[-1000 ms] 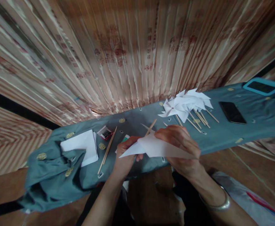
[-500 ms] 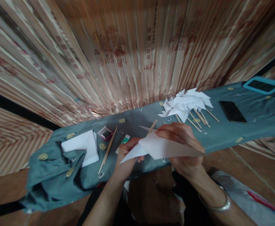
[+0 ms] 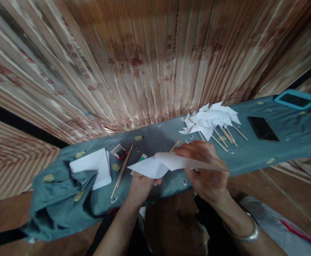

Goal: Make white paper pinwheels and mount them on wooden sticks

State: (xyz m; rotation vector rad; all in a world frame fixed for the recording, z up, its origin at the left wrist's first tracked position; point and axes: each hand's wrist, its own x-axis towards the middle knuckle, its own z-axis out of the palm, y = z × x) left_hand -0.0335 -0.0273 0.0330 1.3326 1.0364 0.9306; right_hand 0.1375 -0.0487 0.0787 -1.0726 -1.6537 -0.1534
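Observation:
A white paper pinwheel [image 3: 157, 165] is held up between my hands above the cloth-covered table. My left hand [image 3: 141, 185] grips it from below, closed, its fingers mostly hidden behind the paper. The fingers of my right hand [image 3: 203, 165] are closed on the pinwheel's upper right edge. A wooden stick [image 3: 175, 145] pokes out behind the paper; how it joins the pinwheel is hidden. Partly covered by the paper, a green and white tube [image 3: 143, 156] lies on the table beyond my left hand.
Finished pinwheels [image 3: 211, 119] on sticks lie in a pile at the back right. Past them are a black phone [image 3: 263, 128] and a blue-framed tablet [image 3: 296, 99]. To the left rest wooden sticks [image 3: 122, 172], a small open box [image 3: 119, 152] and white paper sheets [image 3: 102, 169].
The pinwheel has tilted and turned, so its blades look flatter and the left blade points further left. Less of the stick shows. Both hands keep their hold.

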